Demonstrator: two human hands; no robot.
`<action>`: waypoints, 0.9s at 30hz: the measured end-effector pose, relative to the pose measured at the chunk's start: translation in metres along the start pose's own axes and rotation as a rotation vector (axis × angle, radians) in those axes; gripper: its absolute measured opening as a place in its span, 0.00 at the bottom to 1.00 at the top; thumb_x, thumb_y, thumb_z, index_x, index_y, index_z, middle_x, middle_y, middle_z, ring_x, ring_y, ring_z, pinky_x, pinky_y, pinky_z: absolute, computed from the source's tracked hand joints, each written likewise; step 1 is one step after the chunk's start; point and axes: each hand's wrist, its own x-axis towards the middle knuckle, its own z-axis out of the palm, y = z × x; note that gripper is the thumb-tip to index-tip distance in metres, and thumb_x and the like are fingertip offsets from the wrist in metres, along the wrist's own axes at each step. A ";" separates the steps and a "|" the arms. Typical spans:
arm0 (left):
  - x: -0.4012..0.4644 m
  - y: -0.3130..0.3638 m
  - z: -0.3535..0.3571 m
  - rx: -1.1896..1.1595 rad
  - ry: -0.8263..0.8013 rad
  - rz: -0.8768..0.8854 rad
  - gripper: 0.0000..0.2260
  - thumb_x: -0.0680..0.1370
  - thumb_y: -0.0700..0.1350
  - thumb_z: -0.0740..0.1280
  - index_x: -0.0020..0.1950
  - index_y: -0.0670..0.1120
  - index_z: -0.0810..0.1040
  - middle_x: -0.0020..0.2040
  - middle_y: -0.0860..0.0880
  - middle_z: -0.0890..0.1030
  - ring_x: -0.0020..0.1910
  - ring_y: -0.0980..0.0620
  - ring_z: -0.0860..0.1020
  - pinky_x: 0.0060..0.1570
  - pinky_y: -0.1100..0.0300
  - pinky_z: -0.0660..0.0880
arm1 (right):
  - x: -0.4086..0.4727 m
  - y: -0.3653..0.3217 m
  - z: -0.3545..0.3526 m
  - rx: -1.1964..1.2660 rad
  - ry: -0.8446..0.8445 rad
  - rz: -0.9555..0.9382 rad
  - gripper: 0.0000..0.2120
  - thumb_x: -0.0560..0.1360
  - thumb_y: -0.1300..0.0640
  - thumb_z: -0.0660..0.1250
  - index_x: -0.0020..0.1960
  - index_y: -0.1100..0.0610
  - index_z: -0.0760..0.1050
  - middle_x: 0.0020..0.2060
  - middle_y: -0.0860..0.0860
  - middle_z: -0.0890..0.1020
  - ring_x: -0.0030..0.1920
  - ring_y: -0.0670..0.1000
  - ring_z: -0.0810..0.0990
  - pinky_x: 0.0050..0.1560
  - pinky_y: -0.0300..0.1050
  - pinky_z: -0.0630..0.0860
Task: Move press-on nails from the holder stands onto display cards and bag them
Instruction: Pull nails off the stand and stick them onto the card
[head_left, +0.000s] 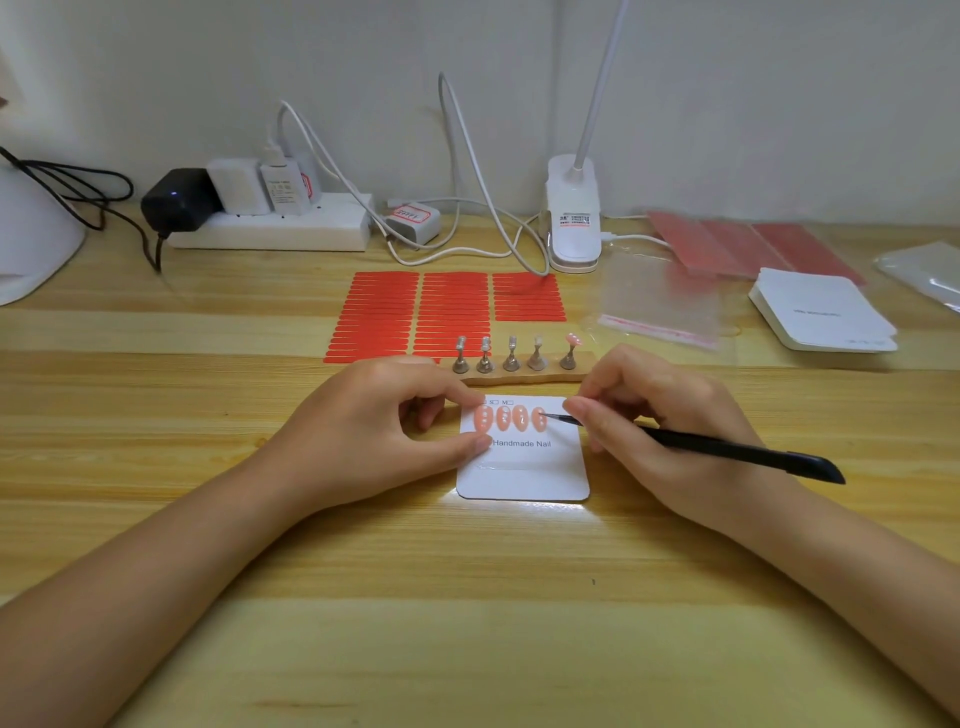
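A white display card printed "Handmade Nail" lies at the table's middle with several pink press-on nails in a row on it. My left hand pinches the card's left edge, index finger and thumb by the leftmost nail. My right hand grips black tweezers whose tip touches the rightmost nail. Behind the card stands a wooden base with several metal holder stands. The rightmost stand carries a pink nail; the others carry none.
Red adhesive-strip sheets lie behind the stands. Clear bags and a stack of white cards sit at the right, with pink sheets behind. A power strip, chargers, cables and a clip lamp line the wall.
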 end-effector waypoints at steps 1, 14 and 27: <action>0.000 0.000 0.000 -0.003 0.000 0.002 0.15 0.65 0.58 0.70 0.47 0.52 0.83 0.30 0.55 0.71 0.32 0.57 0.70 0.32 0.66 0.64 | 0.000 0.000 0.000 0.003 0.000 0.000 0.07 0.74 0.53 0.65 0.38 0.50 0.69 0.30 0.51 0.78 0.30 0.51 0.74 0.34 0.46 0.71; 0.000 0.002 0.000 -0.006 0.001 -0.006 0.13 0.65 0.54 0.70 0.47 0.51 0.83 0.30 0.54 0.71 0.32 0.57 0.69 0.32 0.65 0.64 | -0.001 -0.001 -0.002 0.087 0.014 0.036 0.08 0.74 0.58 0.64 0.38 0.54 0.68 0.31 0.52 0.78 0.28 0.50 0.73 0.31 0.36 0.69; 0.000 0.001 0.000 0.002 0.004 -0.006 0.13 0.65 0.55 0.70 0.46 0.52 0.83 0.30 0.55 0.71 0.32 0.57 0.70 0.32 0.66 0.64 | -0.001 -0.002 -0.001 0.005 -0.026 0.006 0.09 0.74 0.57 0.64 0.37 0.52 0.67 0.30 0.51 0.78 0.29 0.52 0.74 0.33 0.38 0.69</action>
